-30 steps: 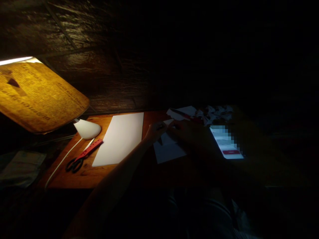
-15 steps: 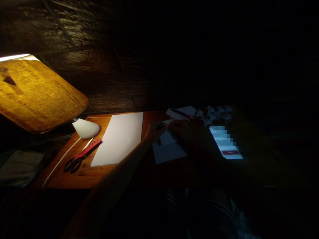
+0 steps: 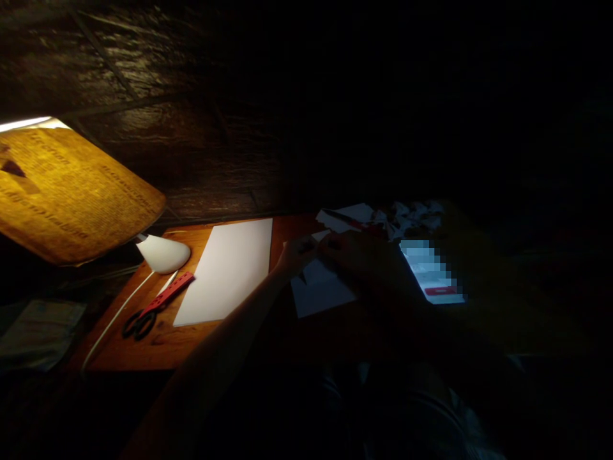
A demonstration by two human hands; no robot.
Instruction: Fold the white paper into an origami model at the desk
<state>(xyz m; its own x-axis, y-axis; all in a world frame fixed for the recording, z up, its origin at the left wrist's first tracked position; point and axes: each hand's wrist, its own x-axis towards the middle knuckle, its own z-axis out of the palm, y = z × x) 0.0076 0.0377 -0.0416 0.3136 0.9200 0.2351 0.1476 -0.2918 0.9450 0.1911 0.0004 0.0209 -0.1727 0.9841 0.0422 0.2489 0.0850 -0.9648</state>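
My left hand [image 3: 297, 252] and my right hand [image 3: 345, 252] are close together over the middle of the table, fingers closed in a pinch. A small piece of white paper [image 3: 320, 236] shows between the fingertips, its shape mostly hidden by hands and shadow. Beneath them a white sheet of paper [image 3: 322, 297] lies on the table, with a small dark pointed shadow on it. To the left of my left forearm rests a larger blank white sheet [image 3: 232, 268].
A lit lamp with a printed shade [image 3: 76, 191] and white base [image 3: 165, 253] stands left. Near it lie black-handled scissors [image 3: 140, 323] and a red perforated strip [image 3: 167, 291]. Cut paper [image 3: 345, 216], crumpled-looking scraps [image 3: 412, 217] and a glowing phone [image 3: 433, 275] are right.
The view has shifted slightly. Both hands remain together at the paper; the small piece's lower edge over the sheet no longer stands out as before.
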